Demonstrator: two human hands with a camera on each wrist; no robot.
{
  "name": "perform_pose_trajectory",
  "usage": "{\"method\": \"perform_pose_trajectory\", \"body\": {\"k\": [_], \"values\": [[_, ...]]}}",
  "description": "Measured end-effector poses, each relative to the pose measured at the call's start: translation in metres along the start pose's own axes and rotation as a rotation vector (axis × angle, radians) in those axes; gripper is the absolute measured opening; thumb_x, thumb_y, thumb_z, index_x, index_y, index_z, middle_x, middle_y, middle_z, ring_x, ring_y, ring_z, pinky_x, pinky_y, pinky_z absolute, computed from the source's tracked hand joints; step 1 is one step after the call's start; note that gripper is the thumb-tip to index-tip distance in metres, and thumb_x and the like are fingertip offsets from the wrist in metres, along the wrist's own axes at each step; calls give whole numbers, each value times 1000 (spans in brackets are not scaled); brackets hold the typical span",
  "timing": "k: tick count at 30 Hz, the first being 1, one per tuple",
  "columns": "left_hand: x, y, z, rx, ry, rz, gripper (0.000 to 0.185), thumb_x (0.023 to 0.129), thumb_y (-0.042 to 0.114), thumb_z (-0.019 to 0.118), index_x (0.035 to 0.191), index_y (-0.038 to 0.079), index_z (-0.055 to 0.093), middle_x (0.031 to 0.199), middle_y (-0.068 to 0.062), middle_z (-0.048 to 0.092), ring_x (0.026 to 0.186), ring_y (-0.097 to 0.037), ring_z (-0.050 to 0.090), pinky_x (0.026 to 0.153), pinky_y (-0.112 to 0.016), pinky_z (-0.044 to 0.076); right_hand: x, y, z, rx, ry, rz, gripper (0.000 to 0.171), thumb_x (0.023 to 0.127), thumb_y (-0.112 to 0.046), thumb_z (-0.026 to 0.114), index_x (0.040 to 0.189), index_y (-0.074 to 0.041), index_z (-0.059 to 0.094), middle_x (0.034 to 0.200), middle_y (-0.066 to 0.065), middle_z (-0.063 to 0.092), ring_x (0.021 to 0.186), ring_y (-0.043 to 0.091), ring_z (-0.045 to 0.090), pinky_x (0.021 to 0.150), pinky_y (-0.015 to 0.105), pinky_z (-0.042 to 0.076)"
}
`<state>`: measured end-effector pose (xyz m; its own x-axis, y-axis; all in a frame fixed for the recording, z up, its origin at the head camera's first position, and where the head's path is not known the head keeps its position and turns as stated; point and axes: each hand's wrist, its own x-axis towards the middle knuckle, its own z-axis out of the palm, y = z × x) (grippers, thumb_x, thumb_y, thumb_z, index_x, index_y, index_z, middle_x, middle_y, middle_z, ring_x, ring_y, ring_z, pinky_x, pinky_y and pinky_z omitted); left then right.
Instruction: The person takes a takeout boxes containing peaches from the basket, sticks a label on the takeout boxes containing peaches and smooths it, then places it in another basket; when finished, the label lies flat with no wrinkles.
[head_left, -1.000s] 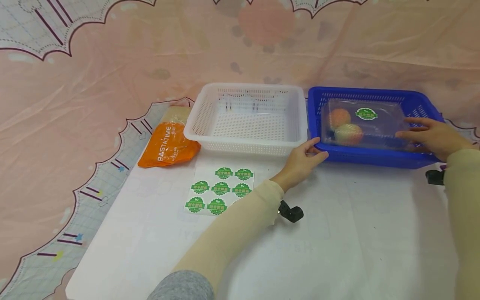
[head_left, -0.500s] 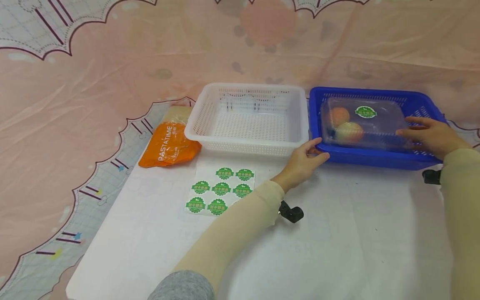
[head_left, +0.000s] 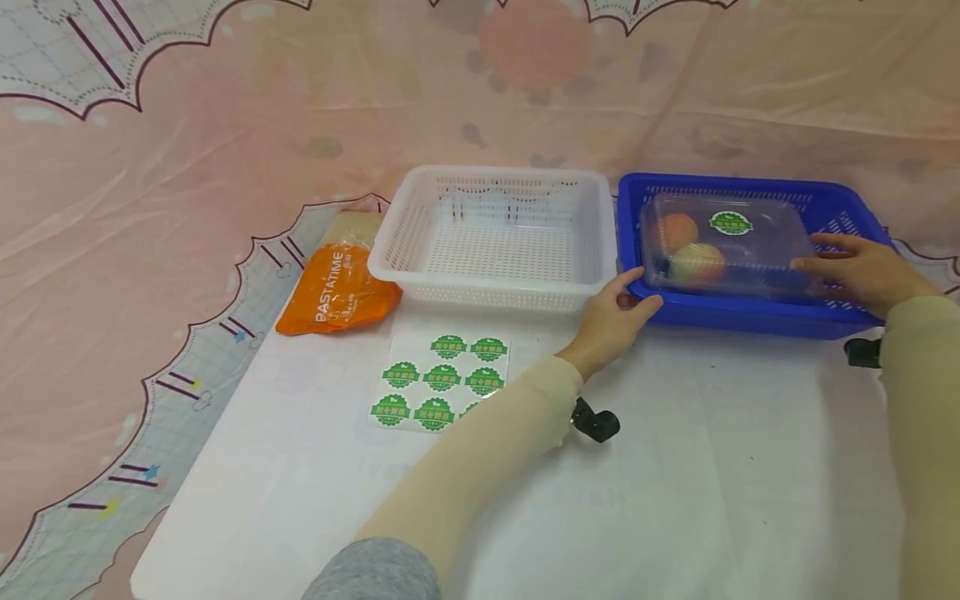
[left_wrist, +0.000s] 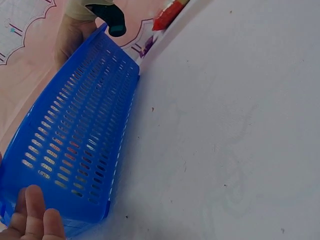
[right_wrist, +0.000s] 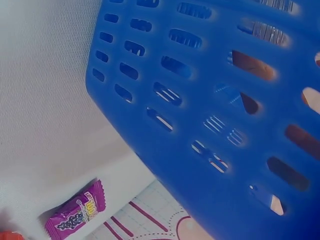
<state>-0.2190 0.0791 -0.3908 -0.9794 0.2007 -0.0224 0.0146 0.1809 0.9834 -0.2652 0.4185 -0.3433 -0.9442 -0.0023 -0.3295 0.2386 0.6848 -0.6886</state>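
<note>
A clear plastic fruit box (head_left: 765, 258) with a green round sticker (head_left: 731, 222) on its lid lies inside the blue basket (head_left: 750, 315). Two reddish-yellow round fruits (head_left: 697, 264) show through its left half. My right hand (head_left: 873, 271) grips the box's right end; its lower fingers are partly hidden by the plastic and rim. At the basket's near-left corner, my left hand (head_left: 611, 321) touches the rim with its fingers extended and thumb apart. Its fingertips (left_wrist: 35, 200) show beside the basket wall in the left wrist view.
A white basket (head_left: 491, 287) stands left of the blue one. Beyond it lies an orange PASTATIME bag (head_left: 341, 287). A sheet of green stickers (head_left: 441, 377) lies in front, partly covered by my left sleeve. A purple candy packet (right_wrist: 77, 210) lies near the blue basket.
My left hand has shifted slightly right and up along the blue basket's corner. The fruit box has settled slightly left and back; my right hand stays at its right end.
</note>
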Motion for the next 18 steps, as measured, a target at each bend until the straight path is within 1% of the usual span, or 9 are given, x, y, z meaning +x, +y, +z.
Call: {"method": "perform_pose_trajectory", "body": {"k": [2, 4, 6, 8, 9, 10, 12, 13, 18], "values": [[1, 0, 1, 3, 24, 6, 53, 95, 27, 71, 145, 19, 55, 93, 6, 57, 85, -6, 53, 64, -17, 46, 0, 0, 1, 1, 10, 2, 109, 92, -59, 61, 157, 2, -2, 155, 41, 11, 88, 8, 59, 80, 39, 59], [2, 0, 2, 10, 39, 10, 53, 96, 27, 70, 146, 18, 54, 92, 6, 56, 86, -6, 52, 65, -17, 46, 1, 0, 1, 12, 12, -1, 109, 92, -58, 61, 157, 3, -2, 155, 41, 10, 83, 1, 57, 77, 36, 59], [2, 0, 2, 24, 51, 13, 55, 95, 26, 71, 147, 18, 53, 92, 6, 56, 86, -6, 52, 65, -16, 45, 0, 0, 1, 15, 14, -3, 108, 93, -57, 61, 157, 3, -2, 155, 41, 10, 79, -5, 54, 80, 38, 59], [2, 0, 2, 42, 53, 9, 57, 95, 27, 71, 148, 18, 52, 92, 6, 57, 86, -6, 52, 66, -16, 45, -1, -1, 1, 3, 20, 0, 107, 93, -58, 60, 157, 3, -2, 155, 42, 11, 82, 8, 62, 89, 49, 54], [2, 0, 2, 49, 52, 9, 58, 95, 27, 71, 149, 19, 51, 93, 6, 57, 86, -6, 52, 67, -16, 45, -2, -1, 1, -7, 23, 0, 107, 94, -58, 59, 157, 3, -2, 154, 42, 11, 90, 19, 64, 94, 55, 49], [2, 1, 2, 56, 52, 8, 58, 95, 27, 71, 149, 19, 50, 93, 6, 58, 87, -6, 52, 67, -16, 45, -3, -2, 1, -9, 24, -4, 106, 94, -58, 58, 157, 3, -3, 154, 42, 10, 101, 32, 63, 98, 61, 43], [2, 1, 1, 66, 47, 8, 59, 95, 28, 71, 150, 19, 49, 95, 6, 58, 88, -6, 52, 69, -16, 45, -6, -3, 1, -34, 43, -12, 103, 96, -59, 54, 157, 3, -1, 154, 42, 13, 117, 52, 50, 100, 68, 35], [2, 1, 1, 64, 43, 8, 60, 95, 28, 71, 150, 19, 49, 97, 6, 58, 89, -6, 52, 70, -16, 45, -7, -4, 1, -45, 60, -21, 101, 96, -59, 53, 157, 3, 1, 153, 42, 14, 121, 57, 44, 100, 70, 34], [0, 2, -3, 34, 19, 12, 61, 95, 27, 71, 151, 18, 47, 97, 5, 59, 89, -5, 54, 69, -17, 47, -15, -8, 2, -89, 151, -47, 96, 98, -62, 46, 158, 2, 9, 151, 41, 21, 113, 60, 48, 95, 73, 36]]}}
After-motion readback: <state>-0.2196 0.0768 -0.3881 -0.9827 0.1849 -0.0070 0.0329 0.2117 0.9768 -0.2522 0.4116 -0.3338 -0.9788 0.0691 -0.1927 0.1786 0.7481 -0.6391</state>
